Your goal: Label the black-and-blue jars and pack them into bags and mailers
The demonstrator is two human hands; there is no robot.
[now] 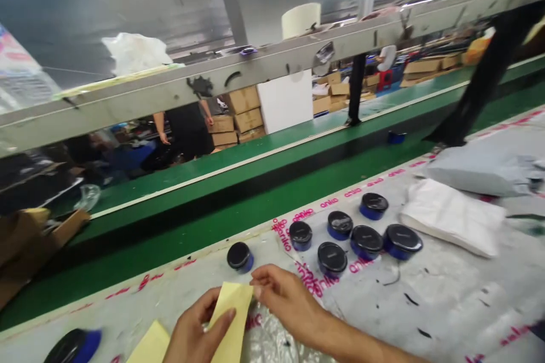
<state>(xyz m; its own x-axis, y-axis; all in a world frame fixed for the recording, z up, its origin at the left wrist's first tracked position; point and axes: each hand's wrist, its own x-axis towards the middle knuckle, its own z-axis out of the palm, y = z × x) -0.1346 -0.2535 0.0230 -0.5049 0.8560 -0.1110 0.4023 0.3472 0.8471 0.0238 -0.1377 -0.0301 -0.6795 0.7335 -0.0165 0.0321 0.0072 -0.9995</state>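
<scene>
**Yellow paper strip (238, 323) in the grip**

In the head view, the left hand (193, 329) pinches it above the worktop (374, 317); the right hand (293, 306) meets its corner, grip unclear. Another yellow sheet (150, 343) lies unheld; black-topped containers (332, 258) carry no visible paper. How much remains cannot be told.

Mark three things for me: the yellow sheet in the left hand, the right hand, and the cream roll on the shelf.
Yellow sheet (237, 301): head view, upper part of its face.
Right hand (293, 303): head view, back of the hand.
Cream roll (300, 22): head view, curved outer side.
</scene>
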